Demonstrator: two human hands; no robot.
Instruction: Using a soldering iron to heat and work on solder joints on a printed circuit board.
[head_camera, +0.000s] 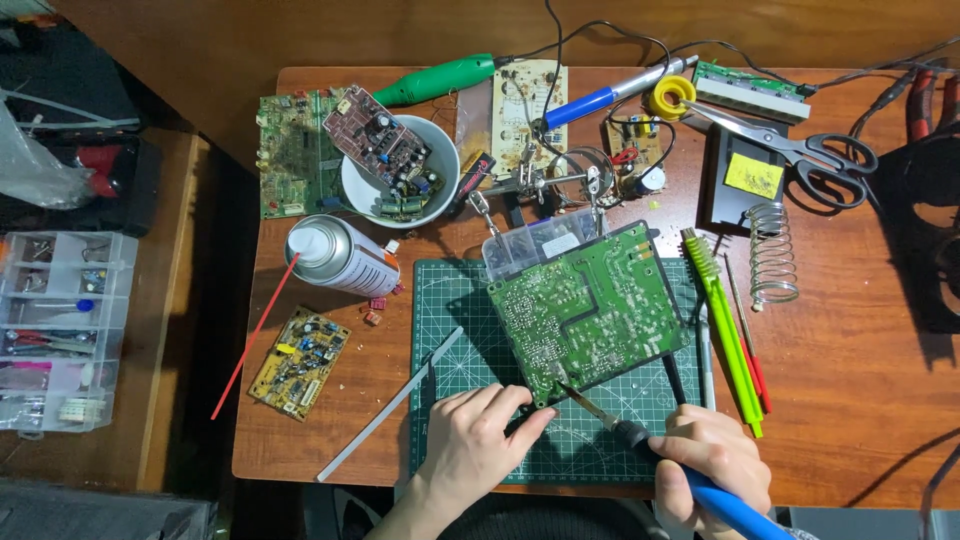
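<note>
Overhead, cluttered wooden desk (850, 380); left hand (475, 440) grip pinches circuit board (585, 305), right hand (710, 460) grip clasps soldering iron (640, 440).

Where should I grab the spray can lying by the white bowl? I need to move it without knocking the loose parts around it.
Take the spray can around the middle of its body, coming from above. It lies on its side, so the round flank faces up. Its red straw sticks out toward the near-left, and small red parts sit near its base end.
</note>
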